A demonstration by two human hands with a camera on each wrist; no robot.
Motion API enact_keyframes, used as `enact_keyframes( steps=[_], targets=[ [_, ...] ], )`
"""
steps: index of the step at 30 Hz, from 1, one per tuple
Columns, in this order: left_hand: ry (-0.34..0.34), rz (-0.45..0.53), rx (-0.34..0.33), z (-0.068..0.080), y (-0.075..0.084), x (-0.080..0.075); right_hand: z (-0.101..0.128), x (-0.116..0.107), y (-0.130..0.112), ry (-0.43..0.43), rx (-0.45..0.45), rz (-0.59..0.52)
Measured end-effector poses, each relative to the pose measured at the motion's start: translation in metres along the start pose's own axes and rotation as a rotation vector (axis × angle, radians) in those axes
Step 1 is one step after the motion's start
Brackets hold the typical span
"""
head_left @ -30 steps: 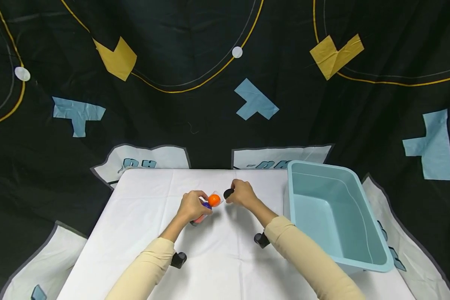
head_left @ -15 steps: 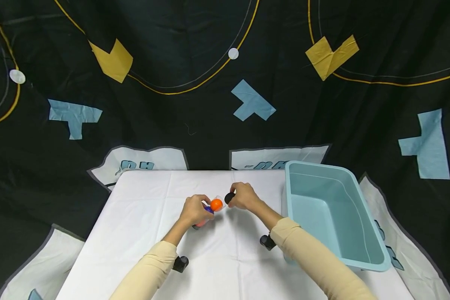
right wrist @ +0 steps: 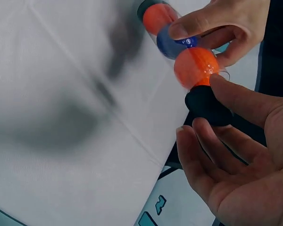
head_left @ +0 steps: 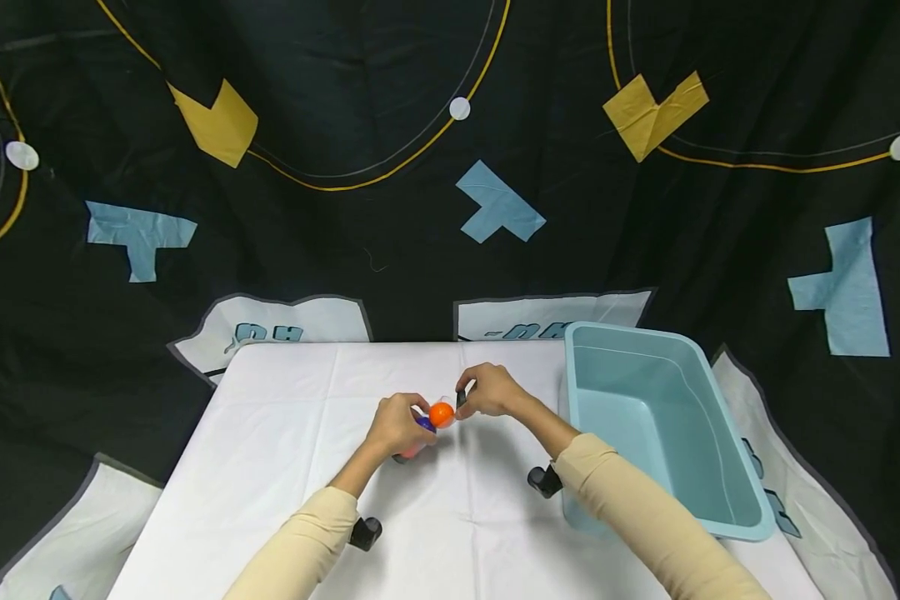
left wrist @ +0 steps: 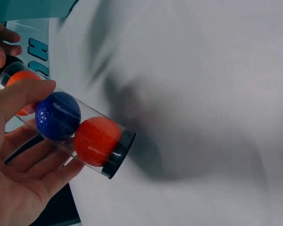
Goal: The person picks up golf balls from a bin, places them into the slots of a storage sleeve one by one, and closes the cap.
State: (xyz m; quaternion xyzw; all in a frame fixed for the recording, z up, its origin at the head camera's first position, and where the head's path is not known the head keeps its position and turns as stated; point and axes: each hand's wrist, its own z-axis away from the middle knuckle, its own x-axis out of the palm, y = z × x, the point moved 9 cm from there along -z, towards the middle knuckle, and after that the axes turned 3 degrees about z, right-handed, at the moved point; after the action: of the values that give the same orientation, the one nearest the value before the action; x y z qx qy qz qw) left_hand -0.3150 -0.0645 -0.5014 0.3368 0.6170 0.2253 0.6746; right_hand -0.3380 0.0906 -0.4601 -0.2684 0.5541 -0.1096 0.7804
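Note:
My left hand [head_left: 399, 425] grips a clear tube [left wrist: 87, 112] around its middle, thumb on one side and fingers on the other. Inside sit an orange ball [head_left: 441, 414], a blue ball [left wrist: 58, 116] and a red-orange ball [left wrist: 98, 141] in a row. A black end cap [left wrist: 119, 155] closes the tube's lower end. My right hand [head_left: 492, 390] pinches a second black cap [right wrist: 206, 106] between thumb and fingertips, right at the tube's upper end beside the orange ball. The tube is tilted, held over the white table, and its shadow falls below.
A light blue plastic tub [head_left: 573, 392] stands at the table's right side, close to my right forearm. The white-covered table [head_left: 270, 467] ends at a black curtain [head_left: 330, 242] with tape marks. Black wrist devices show under both forearms.
The cap in my right hand has turned from face-on to edge-on and come up to the tube's upper end. My left hand keeps its grip on the tube; the head view has shifted slightly.

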Motion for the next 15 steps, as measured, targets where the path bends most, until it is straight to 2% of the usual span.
enact_keyframes(
  steps=[7,10,15],
  targets=[
    [-0.022,0.03,0.003,0.0,0.005,0.006,0.001,0.007,0.006,-0.088,0.024,-0.124],
    [-0.039,0.038,-0.002,0.0,0.007,0.009,0.002,0.01,0.01,-0.108,0.041,-0.164],
    [-0.043,0.059,-0.008,0.0,0.006,0.013,0.004,0.016,0.016,-0.13,0.09,-0.29]
  ],
)
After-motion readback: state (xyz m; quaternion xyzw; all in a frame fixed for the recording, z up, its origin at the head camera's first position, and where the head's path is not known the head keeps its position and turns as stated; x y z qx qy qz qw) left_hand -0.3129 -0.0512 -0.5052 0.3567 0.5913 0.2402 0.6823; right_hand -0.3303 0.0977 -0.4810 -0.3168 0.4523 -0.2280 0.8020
